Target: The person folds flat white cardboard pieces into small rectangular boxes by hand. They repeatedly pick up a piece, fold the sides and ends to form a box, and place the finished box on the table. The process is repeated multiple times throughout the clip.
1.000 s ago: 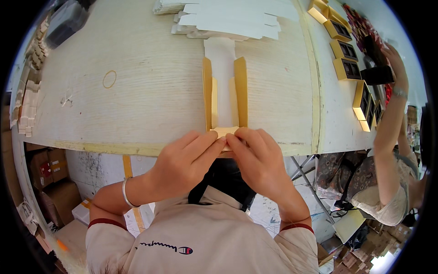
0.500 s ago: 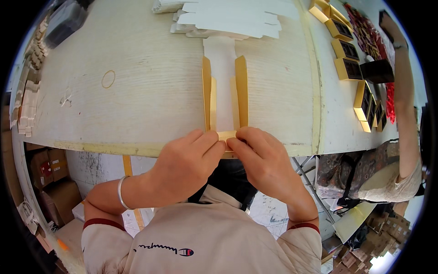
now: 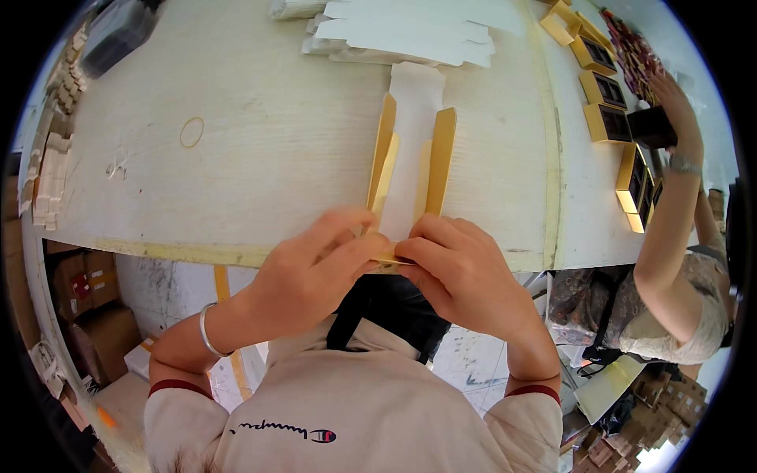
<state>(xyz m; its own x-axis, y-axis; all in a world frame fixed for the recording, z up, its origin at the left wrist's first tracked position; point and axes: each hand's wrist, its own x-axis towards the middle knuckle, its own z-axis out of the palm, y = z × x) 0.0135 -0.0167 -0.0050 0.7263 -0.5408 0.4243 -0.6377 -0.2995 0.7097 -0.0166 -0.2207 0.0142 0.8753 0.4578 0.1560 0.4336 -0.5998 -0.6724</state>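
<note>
A partly folded cardboard box (image 3: 416,102), gold outside and white inside, lies lengthwise at the table's near edge with its long gold side walls standing up. My left hand (image 3: 315,256) is at its near left corner, fingers curled and a little blurred, thumb side against the near gold flap (image 3: 386,257). My right hand (image 3: 465,264) pinches the same flap at the near right corner, with its fingers bent over the edge. The hands partly hide the near end of the box.
Flat white cardboard blanks (image 3: 402,31) are stacked beyond the box. A rubber band (image 3: 192,132) lies on the left. Gold boxes with dark inserts (image 3: 611,122) stand at the right, where another person's arm (image 3: 670,244) reaches over the table. A grey plastic bin (image 3: 117,35) sits far left.
The box's far end has swung right, so it lies slantwise. Its near flap has tilted toward me. My left fingers have lifted and loosened slightly. The other person's arm has shifted.
</note>
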